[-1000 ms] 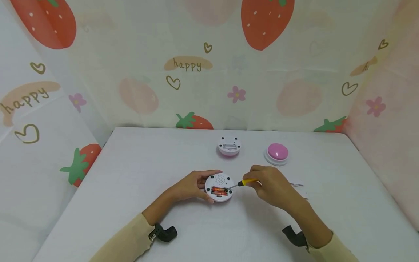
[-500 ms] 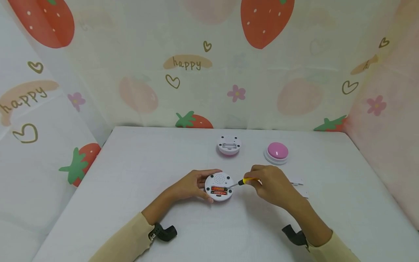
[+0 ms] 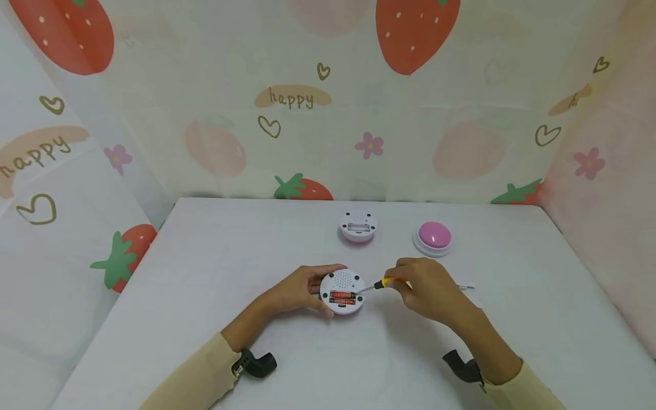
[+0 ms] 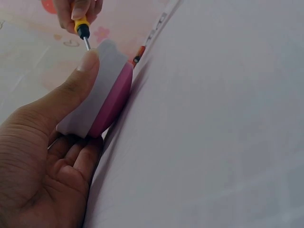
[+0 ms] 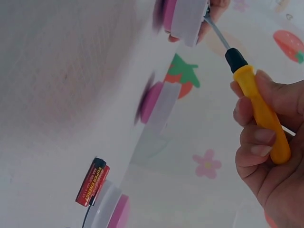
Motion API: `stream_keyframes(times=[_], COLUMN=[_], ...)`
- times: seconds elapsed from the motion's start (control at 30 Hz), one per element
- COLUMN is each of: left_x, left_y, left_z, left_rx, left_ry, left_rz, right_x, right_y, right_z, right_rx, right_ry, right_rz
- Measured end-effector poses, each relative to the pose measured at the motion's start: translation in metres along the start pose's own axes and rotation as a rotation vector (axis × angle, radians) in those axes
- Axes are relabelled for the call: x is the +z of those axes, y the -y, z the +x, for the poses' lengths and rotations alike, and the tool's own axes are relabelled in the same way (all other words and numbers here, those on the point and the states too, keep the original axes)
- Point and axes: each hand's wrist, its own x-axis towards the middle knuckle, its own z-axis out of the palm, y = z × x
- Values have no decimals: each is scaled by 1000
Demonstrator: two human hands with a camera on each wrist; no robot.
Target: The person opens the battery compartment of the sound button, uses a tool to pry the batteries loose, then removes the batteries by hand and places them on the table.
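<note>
In the head view my left hand (image 3: 302,289) holds a round white push-button device (image 3: 344,278), its speaker holes and battery compartment facing up. Two red batteries (image 3: 342,298) lie in that compartment. The left wrist view shows the thumb on the white base (image 4: 97,95), fingers beneath and the pink button (image 4: 114,102) turned down against the table. My right hand (image 3: 427,289) grips a screwdriver (image 5: 259,109) with a yellow handle and black collar. Its metal shaft reaches the right end of the compartment; exact tip contact is too small to tell.
Behind stand another upturned device (image 3: 358,229), its battery bay without batteries, and an upright one with a pink button (image 3: 435,236). Red-and-black batteries (image 5: 92,182) lie on the table. White flat pieces (image 3: 467,283) are partly hidden behind the right hand.
</note>
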Motion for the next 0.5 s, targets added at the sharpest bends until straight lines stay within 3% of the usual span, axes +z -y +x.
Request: stream_keyframes(times=[0.5], left_x=[-1], left_y=[1], left_z=[0], left_rx=[-2], left_ry=[-1], left_rz=[17], right_x=[-3], right_y=[-5], right_z=[0], right_rx=[1], right_ry=[23], right_rz=[-3])
